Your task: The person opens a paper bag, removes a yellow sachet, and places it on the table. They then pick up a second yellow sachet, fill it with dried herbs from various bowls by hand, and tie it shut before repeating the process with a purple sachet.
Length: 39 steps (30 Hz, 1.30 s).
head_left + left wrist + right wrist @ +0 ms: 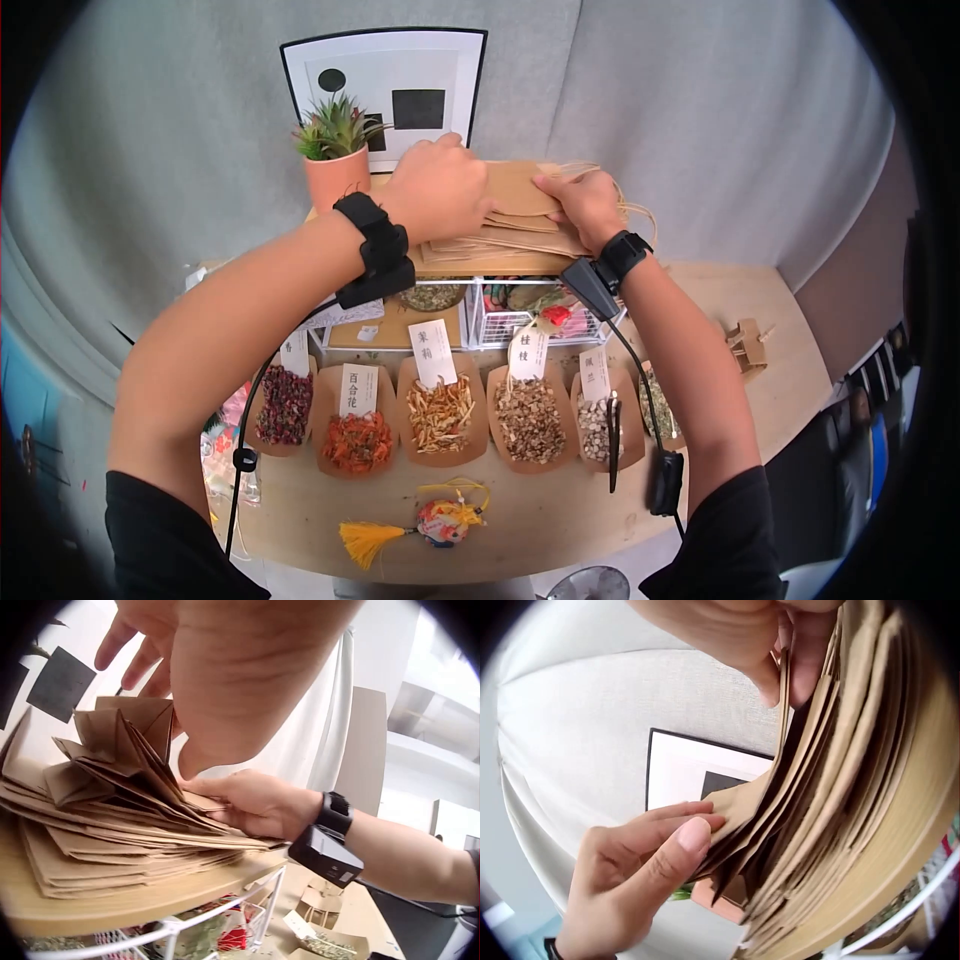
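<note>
A stack of flat brown kraft paper bags [505,238] lies on a wooden shelf top. My right hand [590,210] pinches the right edge of a top paper bag [784,712] between thumb and fingers, lifting that edge off the layers below. On the other side, my left hand [437,185] is at the left end of the stack. In the right wrist view its fingertips [714,819] are right at the top bag's edge, with the thumb beside them. Folded bag ends [124,742] fan upward under the left hand in the left wrist view.
A potted plant [337,180] and a framed picture [450,70] stand behind the left hand. Below the shelf are a white wire basket [500,328] and several paper trays of dried herbs [440,415] with labels. A tasselled sachet [445,522] lies at the table's front.
</note>
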### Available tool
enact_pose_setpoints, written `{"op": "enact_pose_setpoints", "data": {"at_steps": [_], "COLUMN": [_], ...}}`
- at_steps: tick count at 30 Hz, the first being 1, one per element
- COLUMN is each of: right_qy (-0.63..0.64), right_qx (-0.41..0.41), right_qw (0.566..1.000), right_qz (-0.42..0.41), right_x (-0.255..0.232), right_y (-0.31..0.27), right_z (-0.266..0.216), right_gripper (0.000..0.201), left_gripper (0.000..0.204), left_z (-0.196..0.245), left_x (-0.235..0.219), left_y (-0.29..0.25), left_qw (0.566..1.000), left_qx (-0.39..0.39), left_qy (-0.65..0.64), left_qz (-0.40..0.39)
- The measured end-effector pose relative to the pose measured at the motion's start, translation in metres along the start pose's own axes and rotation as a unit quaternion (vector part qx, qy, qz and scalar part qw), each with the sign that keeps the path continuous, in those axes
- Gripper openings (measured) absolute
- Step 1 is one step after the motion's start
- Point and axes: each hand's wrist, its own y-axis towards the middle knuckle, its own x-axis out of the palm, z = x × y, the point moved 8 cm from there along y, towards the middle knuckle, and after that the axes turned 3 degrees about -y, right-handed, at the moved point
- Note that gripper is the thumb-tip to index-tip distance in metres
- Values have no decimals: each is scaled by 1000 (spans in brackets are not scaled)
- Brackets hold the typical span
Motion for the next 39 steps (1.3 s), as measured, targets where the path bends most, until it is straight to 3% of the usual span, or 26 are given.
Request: {"op": "enact_pose_setpoints", "data": {"at_steps": [2, 3, 5, 8, 11, 14, 18, 21, 24, 27, 30, 33, 37, 39], "right_qy": [-160, -259, -448, -529, -444, -463, -454, -448, -450, -467, -447, -443, -430, -365], "right_qx": [-15, -55, -129, -223, -355, -218, -206, -201, -203, -216, -243, -251, -345, -377], "right_qw": [986, 964, 884, 815, 822, 842, 844, 847, 846, 839, 855, 855, 834, 851], "right_qz": [-38, -19, 19, 83, 39, -171, -199, -205, -199, -176, -107, -101, -28, -22], "right_x": [-8, -10, -9, -8, 6, 38, 45, 46, 43, 38, 24, 7, -23, -34], "right_y": [-16, -18, -25, -43, -54, -47, -47, -50, -50, -48, -48, -58, -98, -147], "right_z": [-20, -27, -41, -67, -76, -37, -20, -16, -20, -33, -52, -73, -105, -124], "right_gripper": [41, 42, 46, 49, 66, 81, 86, 87, 87, 88, 90, 91, 84, 75], "left_gripper": [38, 38, 40, 45, 50, 53, 54, 54, 56, 61, 65, 69, 61, 51], "left_z": [-18, -24, -27, -24, -21, -26, -25, -18, -22, -22, -20, -20, -24, -7], "left_x": [27, 39, 48, 48, 39, 50, 66, 50, 67, 57, 27, -3, -55, -100], "left_y": [-5, -7, -13, -15, -14, -12, -14, -24, -23, -20, -17, -18, -40, -73], "left_qw": [996, 991, 989, 976, 969, 965, 957, 953, 962, 958, 966, 985, 998, 989], "left_qx": [-21, -30, -31, -45, -57, -49, -28, -85, -72, -86, -115, -91, -22, 15], "left_qy": [-58, -87, -101, -138, -127, -108, -89, -55, -16, -28, -52, -36, -48, -76], "left_qz": [-68, -101, -107, -164, -206, -234, -274, -286, -261, -272, -228, -143, 46, 128]}}
